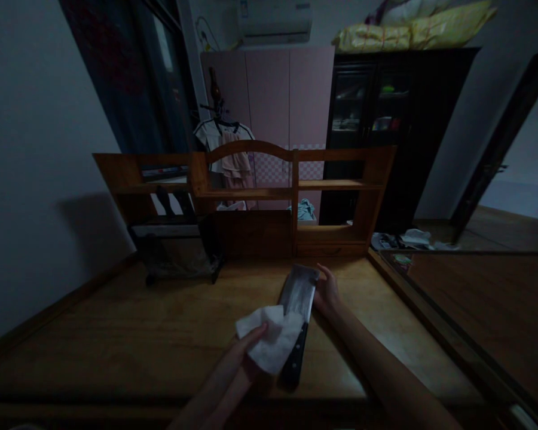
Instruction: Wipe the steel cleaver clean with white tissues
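Observation:
A cleaver (298,294) with a grey blade and a black riveted handle is above the wooden desktop, its handle pointing towards me. My right hand (327,292) grips the blade at its far right edge, the thumb side showing and the other fingers partly hidden behind the metal. In my left hand (251,346) is a white wipe (273,337), pinched under the thumb. The wipe lies over the lower left of the blade and the start of the handle.
A dark knife block (179,254) with black handles sticking out stands at the desk's back left. A wooden shelf unit (251,194) closes off the back. A raised wooden edge (412,310) runs along the right side.

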`<action>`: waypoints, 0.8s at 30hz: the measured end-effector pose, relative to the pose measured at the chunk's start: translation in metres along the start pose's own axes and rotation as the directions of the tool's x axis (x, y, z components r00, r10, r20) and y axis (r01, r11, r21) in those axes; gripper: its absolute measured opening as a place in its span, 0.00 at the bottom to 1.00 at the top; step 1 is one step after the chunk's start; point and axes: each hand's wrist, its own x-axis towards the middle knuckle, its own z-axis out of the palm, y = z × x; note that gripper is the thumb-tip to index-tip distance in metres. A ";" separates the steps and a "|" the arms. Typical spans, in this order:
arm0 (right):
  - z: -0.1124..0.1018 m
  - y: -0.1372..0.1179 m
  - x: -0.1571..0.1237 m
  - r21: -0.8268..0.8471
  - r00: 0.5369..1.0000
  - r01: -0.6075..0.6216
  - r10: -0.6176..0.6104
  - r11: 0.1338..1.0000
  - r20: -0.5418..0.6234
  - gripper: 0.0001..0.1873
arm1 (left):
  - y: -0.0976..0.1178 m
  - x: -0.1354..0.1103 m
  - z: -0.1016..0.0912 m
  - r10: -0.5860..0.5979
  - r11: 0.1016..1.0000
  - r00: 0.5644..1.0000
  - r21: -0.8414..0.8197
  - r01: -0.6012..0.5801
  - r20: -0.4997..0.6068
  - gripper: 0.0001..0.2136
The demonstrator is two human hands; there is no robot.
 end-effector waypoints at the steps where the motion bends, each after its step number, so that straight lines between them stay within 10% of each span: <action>1: 0.000 0.000 0.000 0.005 1.000 -0.010 0.010 1.000 -0.007 0.12 | 0.000 0.001 -0.001 -0.012 0.999 1.000 0.034 0.013 -0.024 0.17; 7: 0.002 0.000 -0.001 0.029 0.999 -0.030 0.031 0.999 -0.034 0.12 | 0.006 0.002 -0.010 -0.006 0.947 0.989 0.316 0.052 -0.145 0.23; 14: 0.005 -0.001 -0.003 0.036 0.999 -0.019 0.020 0.999 -0.026 0.10 | 0.011 0.003 -0.026 0.013 0.862 1.000 0.506 -0.019 0.015 0.22; 24: 0.006 -0.002 -0.004 0.046 0.999 -0.020 0.021 0.999 -0.029 0.09 | 0.008 0.018 -0.039 0.274 0.416 0.948 0.869 -0.267 0.160 0.18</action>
